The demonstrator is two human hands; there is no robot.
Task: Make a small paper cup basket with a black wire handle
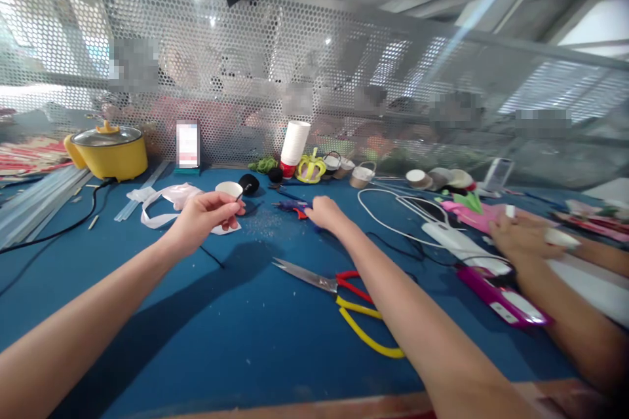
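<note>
My left hand (pixel 209 213) is closed in a pinch on a thin black wire (pixel 213 257), whose tail hangs out below the palm. Just behind those fingers are a white paper cup (pixel 228 190) and a fuzzy black ball (pixel 249 184). Farther right, my right hand (pixel 327 213) is wrapped round a blue glue gun (pixel 297 208) lying low over the table, its nozzle pointing left. Most of the gun's handle is hidden by the hand. Scissors (pixel 314 278) with one red and one yellow handle lie under my right forearm.
A yellow electric pot (pixel 113 154) stands back left, near pale strips and ribbon (pixel 157 213). Stacked paper cups (pixel 295 144) and a yellow crown-like piece (pixel 310 167) line the mesh screen. At right are a white power strip (pixel 457 242), a magenta device (pixel 504 298) and a co-worker's hands (pixel 523 232).
</note>
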